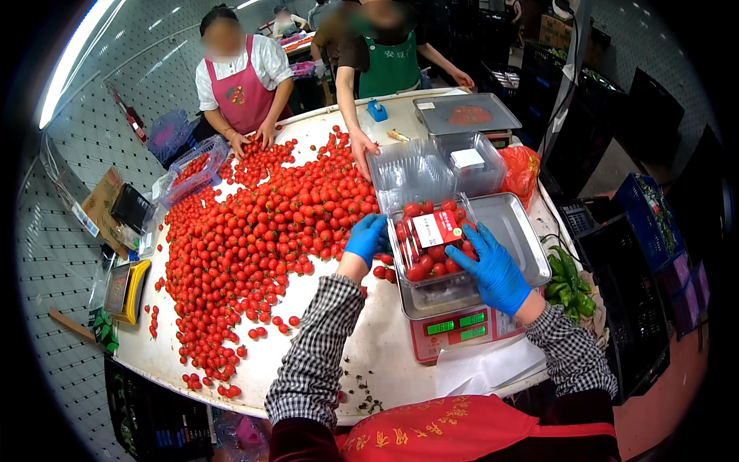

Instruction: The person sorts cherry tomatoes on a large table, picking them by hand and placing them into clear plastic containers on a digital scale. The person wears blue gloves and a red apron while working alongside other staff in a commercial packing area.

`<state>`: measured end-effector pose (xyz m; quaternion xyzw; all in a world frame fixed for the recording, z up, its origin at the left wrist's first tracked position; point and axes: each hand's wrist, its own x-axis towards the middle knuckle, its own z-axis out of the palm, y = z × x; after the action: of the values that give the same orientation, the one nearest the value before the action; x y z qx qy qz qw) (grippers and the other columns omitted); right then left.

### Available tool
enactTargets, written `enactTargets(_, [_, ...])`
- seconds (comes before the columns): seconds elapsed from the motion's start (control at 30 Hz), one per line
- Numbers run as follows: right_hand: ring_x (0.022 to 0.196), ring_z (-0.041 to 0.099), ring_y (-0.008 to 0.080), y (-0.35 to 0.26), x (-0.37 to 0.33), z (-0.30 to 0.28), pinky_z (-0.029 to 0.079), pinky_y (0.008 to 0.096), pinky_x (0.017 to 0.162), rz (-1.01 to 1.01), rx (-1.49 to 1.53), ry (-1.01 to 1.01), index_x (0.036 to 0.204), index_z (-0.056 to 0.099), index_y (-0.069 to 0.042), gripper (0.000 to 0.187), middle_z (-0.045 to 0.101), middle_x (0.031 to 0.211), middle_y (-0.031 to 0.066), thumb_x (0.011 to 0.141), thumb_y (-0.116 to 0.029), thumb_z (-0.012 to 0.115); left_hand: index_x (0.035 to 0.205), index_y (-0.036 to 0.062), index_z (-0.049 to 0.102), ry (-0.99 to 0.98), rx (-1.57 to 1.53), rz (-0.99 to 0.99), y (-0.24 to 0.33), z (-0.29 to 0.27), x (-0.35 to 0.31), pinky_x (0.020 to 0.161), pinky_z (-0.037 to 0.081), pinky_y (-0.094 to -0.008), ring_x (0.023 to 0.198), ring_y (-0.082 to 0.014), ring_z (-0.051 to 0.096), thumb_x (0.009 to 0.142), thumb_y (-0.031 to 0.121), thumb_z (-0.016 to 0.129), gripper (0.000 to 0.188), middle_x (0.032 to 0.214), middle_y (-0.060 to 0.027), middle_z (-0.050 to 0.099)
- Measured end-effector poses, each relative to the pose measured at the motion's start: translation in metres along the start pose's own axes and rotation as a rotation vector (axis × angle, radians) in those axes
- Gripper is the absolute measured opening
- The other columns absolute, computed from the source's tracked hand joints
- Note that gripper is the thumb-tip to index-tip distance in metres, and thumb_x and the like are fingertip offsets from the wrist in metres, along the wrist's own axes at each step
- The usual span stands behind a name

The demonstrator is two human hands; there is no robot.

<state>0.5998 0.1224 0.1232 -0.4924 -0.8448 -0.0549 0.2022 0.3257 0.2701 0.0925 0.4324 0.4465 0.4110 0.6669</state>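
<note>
My right hand (496, 269), in a blue glove, lies with fingers spread over the right side of a clear plastic punnet (466, 281) full of cherry tomatoes (427, 267). A red and white label (437, 228) crosses its top. The punnet sits on the metal pan of a scale (454, 333) with a lit green display. Just left of the punnet, my left hand (368, 237), also gloved in blue, is closed at the edge of a large tomato heap (262, 223). Its curled fingers are partly hidden, and I cannot make out what they hold.
Stacked clear trays (412, 173) stand behind the scale, beside a red plastic bag (522, 173). A second scale (467, 114) is farther back. Green peppers (568, 283) lie at right, white paper (490, 366) in front. Two people work across the table; one hand (362, 152) reaches near the trays.
</note>
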Motion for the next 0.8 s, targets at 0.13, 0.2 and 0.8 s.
enactTargets(0.13, [0.136,0.041,0.0505,0.000,0.001,0.000,0.050,0.0492,0.101,-0.013,-0.012,-0.011,0.143,0.054,-0.026,0.080,0.036,0.156,0.0217,0.071,0.008,0.065,0.113,0.0047,0.060,0.004,-0.031,-0.042,-0.005,0.003,-0.011,0.054,0.049,-0.0252,0.058,-0.0108,0.056,0.099,0.019,0.059,0.020,0.076,-0.0006,0.060])
enactTargets(0.2, [0.137,0.041,0.0503,-0.001,0.001,0.000,0.050,0.0489,0.102,-0.002,-0.002,-0.023,0.143,0.055,-0.026,0.080,0.036,0.156,0.0213,0.072,0.008,0.065,0.113,0.0044,0.060,-0.004,-0.030,0.015,0.005,0.003,0.003,0.055,0.049,-0.0252,0.059,-0.0110,0.056,0.099,0.019,0.059,0.020,0.076,-0.0002,0.060])
enactTargets(0.8, [0.138,0.038,0.0503,-0.001,0.001,0.003,0.046,0.0512,0.106,0.021,0.038,-0.012,0.143,0.054,-0.028,0.081,0.036,0.156,0.0192,0.071,0.008,0.065,0.100,0.0020,0.069,-0.212,0.039,-0.050,0.025,-0.008,0.048,0.062,0.053,-0.0252,0.066,-0.0119,0.061,0.094,0.011,0.061,0.013,0.081,-0.0033,0.067])
